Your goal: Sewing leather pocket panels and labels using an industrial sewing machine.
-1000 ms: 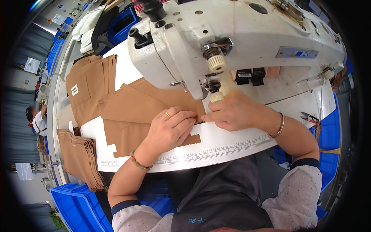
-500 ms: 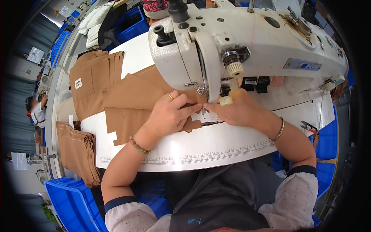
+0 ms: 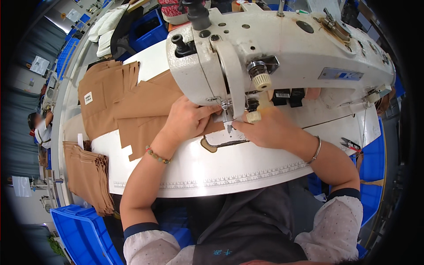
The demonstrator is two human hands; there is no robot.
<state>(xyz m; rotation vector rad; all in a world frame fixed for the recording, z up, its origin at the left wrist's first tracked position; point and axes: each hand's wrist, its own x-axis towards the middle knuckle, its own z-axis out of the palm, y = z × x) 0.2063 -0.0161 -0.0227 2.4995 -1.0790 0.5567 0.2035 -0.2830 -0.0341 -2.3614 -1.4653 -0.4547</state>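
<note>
A white sewing machine (image 3: 203,70) stands over the table, its presser foot (image 3: 228,118) low at the needle plate (image 3: 230,135). My left hand (image 3: 187,120) is closed on the brown fabric piece (image 3: 145,106) just left of the foot, forefinger reaching behind it. On the foot's right side, my right hand (image 3: 267,127) has its fingers bent together, one fingertip close to the foot. Part of that hand is hidden behind a cream tension dial, and I cannot make out what it pinches. The fabric's near edge has cutout corners.
Brown pieces with a white label (image 3: 88,97) lie at the far left. A folded brown stack (image 3: 88,174) hangs over the left edge. Snips (image 3: 350,144) lie at the right, black spools (image 3: 289,97) behind the right hand. Blue crates (image 3: 81,229) flank the table; a person (image 3: 43,128) sits far left.
My left hand and the fabric have moved away from me, uncovering the needle plate and an oval opening in the table. My right fingertips have come apart from the left ones.
</note>
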